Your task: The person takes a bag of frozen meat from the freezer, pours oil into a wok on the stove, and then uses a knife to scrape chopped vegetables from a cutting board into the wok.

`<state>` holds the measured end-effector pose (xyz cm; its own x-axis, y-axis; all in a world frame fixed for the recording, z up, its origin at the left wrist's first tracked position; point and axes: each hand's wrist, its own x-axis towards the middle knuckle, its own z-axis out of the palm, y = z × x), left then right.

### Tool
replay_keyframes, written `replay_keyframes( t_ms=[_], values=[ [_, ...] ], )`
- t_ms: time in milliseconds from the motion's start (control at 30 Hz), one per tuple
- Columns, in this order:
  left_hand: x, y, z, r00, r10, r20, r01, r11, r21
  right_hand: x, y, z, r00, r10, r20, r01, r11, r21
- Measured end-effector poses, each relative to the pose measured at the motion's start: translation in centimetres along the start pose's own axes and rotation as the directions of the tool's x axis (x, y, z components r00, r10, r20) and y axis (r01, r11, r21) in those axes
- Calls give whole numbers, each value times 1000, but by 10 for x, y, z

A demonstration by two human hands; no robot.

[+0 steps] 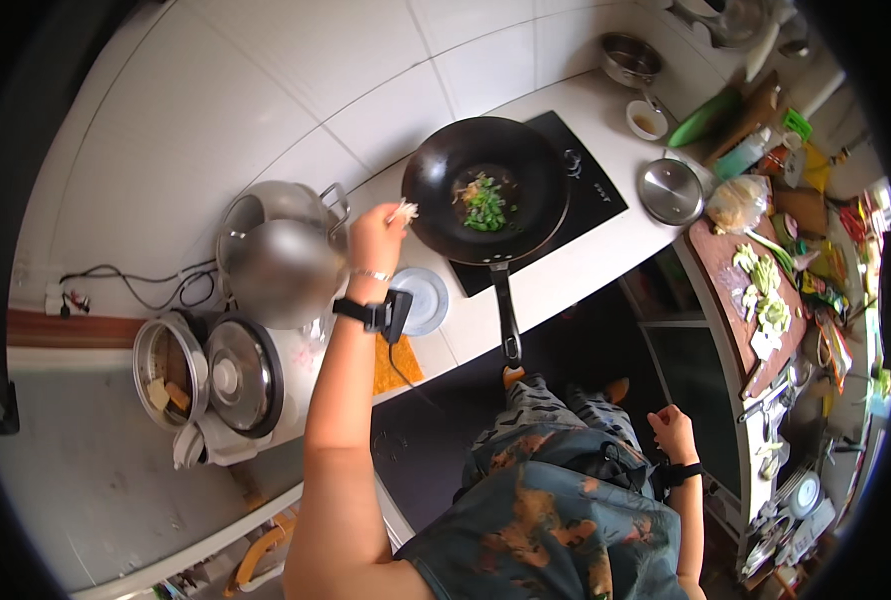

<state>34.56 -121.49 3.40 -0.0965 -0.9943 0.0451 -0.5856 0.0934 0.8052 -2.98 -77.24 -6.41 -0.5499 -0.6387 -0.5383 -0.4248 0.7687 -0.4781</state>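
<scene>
My left hand [376,236] is raised just left of a black wok [434,176], with a pinch of pale shreds [406,212] between its fingertips. What the shreds are is too small to tell. Chopped green scallion [487,210] and some light brown bits lie at the bottom of the wok. The wok sits on a black induction cooktop [599,199], its long handle [505,315] pointing towards me. Down by my right side hangs my right hand [673,433], its fingers curled and nothing visible in them.
A pale blue plate [421,300] lies below my left wrist. Steel pots [258,202] and a lidded cooker [239,367] stand at left. On the right are a steel lid [670,191], a small white bowl [646,120] and a cutting board [723,259] with cut vegetables [768,292].
</scene>
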Motion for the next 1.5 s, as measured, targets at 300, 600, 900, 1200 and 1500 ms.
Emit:
replay_keyframes(
  t_ms=[300,600,900,1200,1500],
  values=[
    [101,43,86,882,363,300,-465,769,437,-32,45,12,976,210,-51,-202,970,132],
    [102,67,90,959,184,217,-276,790,548,-42,33,12,959,282,-22,-271,940,205],
    [89,53,68,917,356,180,-398,842,365,-30,28,12,978,208,4,-206,970,126],
    [46,46,-2,939,266,219,-240,961,-138,-5,22,20,999,29,36,-30,999,34],
    [-74,-79,-153,979,-202,41,205,969,-135,0,-6,29,994,14,107,-14,1000,0]
  ],
)
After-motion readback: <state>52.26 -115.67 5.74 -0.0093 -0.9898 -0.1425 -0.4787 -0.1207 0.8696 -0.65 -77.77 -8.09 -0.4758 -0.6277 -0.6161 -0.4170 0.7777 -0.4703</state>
